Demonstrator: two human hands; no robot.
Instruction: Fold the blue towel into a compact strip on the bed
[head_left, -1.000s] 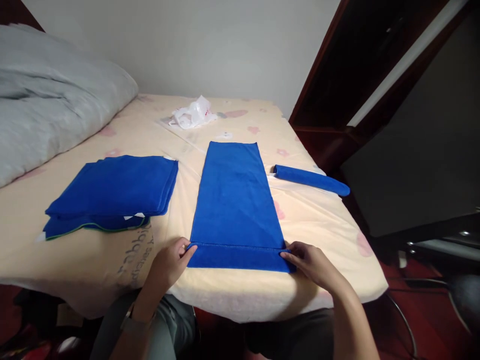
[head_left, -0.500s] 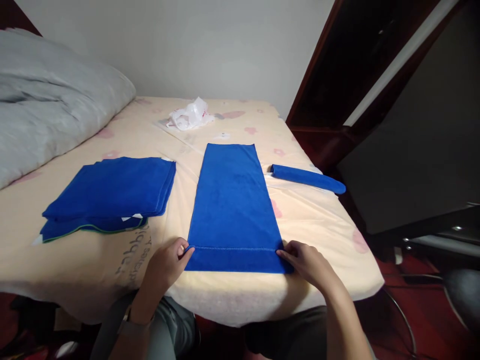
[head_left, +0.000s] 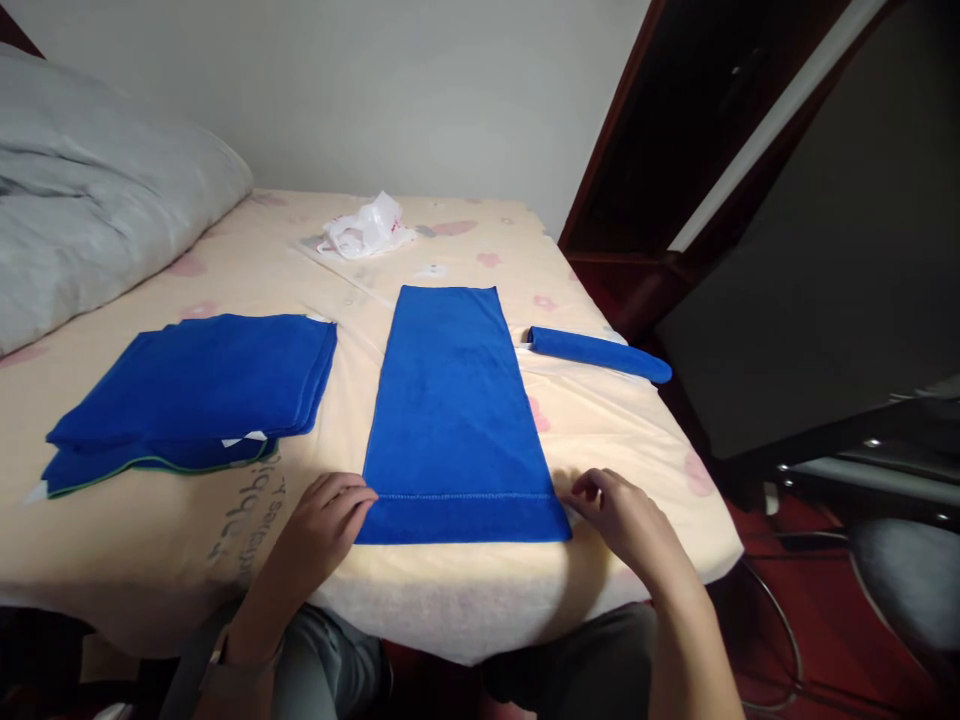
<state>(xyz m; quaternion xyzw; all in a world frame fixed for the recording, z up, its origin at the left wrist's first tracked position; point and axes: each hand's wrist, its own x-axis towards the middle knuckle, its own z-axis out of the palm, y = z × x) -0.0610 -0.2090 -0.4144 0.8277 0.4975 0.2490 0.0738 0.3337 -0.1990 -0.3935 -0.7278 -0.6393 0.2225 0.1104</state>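
A long blue towel [head_left: 457, 400] lies flat on the bed, its near end folded over into a narrow band with a stitched hem. At the left end of that band, my left hand [head_left: 328, 520] touches the edge with loosely extended fingertips. My right hand [head_left: 619, 515] is just off the right end of the band, thumb and fingers parted, holding nothing. To the left is a stack of folded blue towels [head_left: 195, 375] with white tags and a green-edged layer at the bottom. A rolled blue towel [head_left: 600, 354] lies to the right.
A crumpled white plastic bag [head_left: 367, 230] sits toward the back of the bed [head_left: 450, 590], near the wall. A grey quilt [head_left: 105, 200] is heaped at the far left. Beyond the right edge are dark furniture [head_left: 832, 270] and a round dark seat [head_left: 911, 575].
Both hands have loosened their pinch on the folded band's ends, and my right hand has come slightly away from it. The view has shifted a little; the towels stay in place.
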